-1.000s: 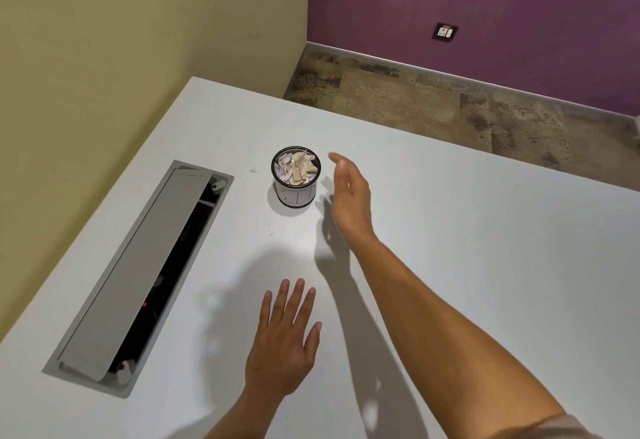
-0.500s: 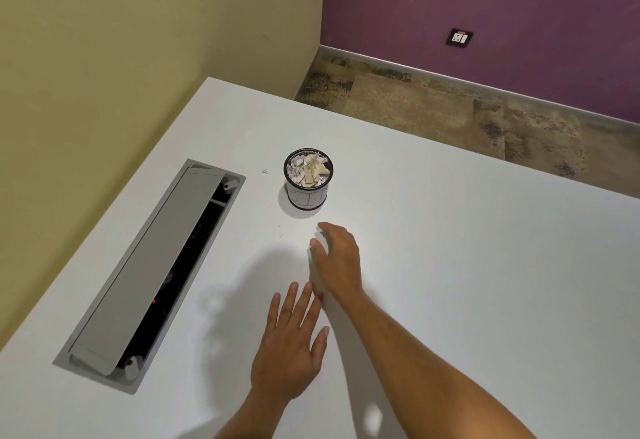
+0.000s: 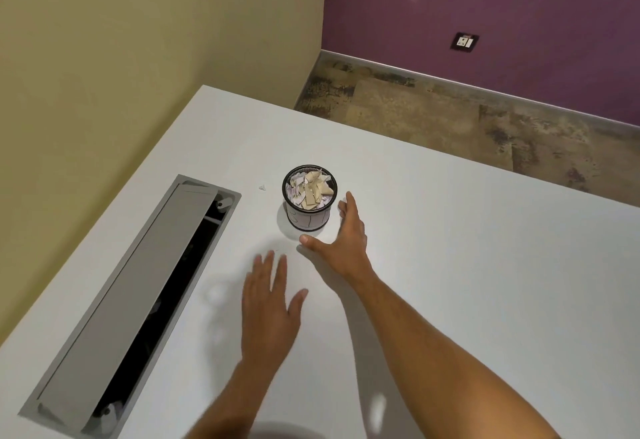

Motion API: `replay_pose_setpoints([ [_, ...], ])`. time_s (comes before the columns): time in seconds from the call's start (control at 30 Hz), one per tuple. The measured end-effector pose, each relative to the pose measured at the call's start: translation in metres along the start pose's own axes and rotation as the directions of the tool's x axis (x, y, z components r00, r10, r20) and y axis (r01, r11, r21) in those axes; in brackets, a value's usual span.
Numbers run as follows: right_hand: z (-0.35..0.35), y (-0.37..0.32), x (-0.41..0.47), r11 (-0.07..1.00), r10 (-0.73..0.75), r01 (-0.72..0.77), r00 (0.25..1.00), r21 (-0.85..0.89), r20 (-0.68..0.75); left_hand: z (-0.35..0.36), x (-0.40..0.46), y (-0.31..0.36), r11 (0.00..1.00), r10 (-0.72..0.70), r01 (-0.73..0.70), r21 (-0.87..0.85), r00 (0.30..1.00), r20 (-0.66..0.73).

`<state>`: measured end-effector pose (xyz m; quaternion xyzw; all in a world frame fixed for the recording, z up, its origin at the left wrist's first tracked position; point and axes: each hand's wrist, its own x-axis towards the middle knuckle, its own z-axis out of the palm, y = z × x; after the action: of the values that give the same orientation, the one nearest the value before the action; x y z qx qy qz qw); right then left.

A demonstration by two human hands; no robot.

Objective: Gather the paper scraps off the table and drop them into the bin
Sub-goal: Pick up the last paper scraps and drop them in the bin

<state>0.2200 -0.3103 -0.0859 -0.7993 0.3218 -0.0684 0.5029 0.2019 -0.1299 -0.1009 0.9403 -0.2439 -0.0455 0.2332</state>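
White surface (image 3: 450, 265) in room corner: yellow wall left, purple wall behind, hatch (image 3: 131, 303) at left. Bin (image 3: 309, 198) full of scraps (image 3: 311, 189), between right hand (image 3: 346, 238) and stray scrap (image 3: 262, 187). Left hand (image 3: 268, 310) nearer. Both hands splayed, empty.

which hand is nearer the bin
The right hand, open beside the mesh bin of paper scraps; the left hand lies flat farther back.
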Motion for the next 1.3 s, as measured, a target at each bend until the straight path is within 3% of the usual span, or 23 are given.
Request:
replay_pose_setpoints([
  [0.17,0.003,0.002,0.010,0.995,-0.064,0.061,0.997,-0.076,-0.038,-0.008,0.069,-0.029,0.995,-0.018,0.012,0.102,0.998,0.057],
  [0.43,0.011,0.002,0.007,0.985,-0.069,0.056,0.995,-0.165,-0.076,-0.020,0.145,-0.053,0.987,0.149,-0.158,0.008,0.943,0.297],
  [0.6,0.012,0.003,0.008,0.981,-0.057,0.043,0.996,-0.191,-0.069,-0.024,0.164,-0.050,0.955,0.198,-0.265,0.136,0.905,0.376],
  [0.73,0.012,0.002,0.008,0.974,-0.073,0.057,0.995,-0.218,-0.065,-0.022,0.147,-0.050,0.951,0.277,-0.307,0.041,0.903,0.327],
  [0.9,0.011,0.000,0.007,0.975,-0.071,0.056,0.996,-0.214,-0.061,-0.015,0.098,-0.038,0.952,0.268,-0.250,-0.177,0.959,0.088],
  [1.03,0.011,0.000,0.006,0.977,-0.075,0.062,0.996,-0.206,-0.056,-0.011,0.073,-0.032,0.965,0.234,-0.238,-0.108,0.971,-0.050],
  [1.3,0.013,0.003,0.006,0.977,-0.061,0.042,0.994,-0.208,-0.086,-0.023,0.065,-0.026,0.988,0.135,-0.138,-0.072,0.990,-0.040],
])
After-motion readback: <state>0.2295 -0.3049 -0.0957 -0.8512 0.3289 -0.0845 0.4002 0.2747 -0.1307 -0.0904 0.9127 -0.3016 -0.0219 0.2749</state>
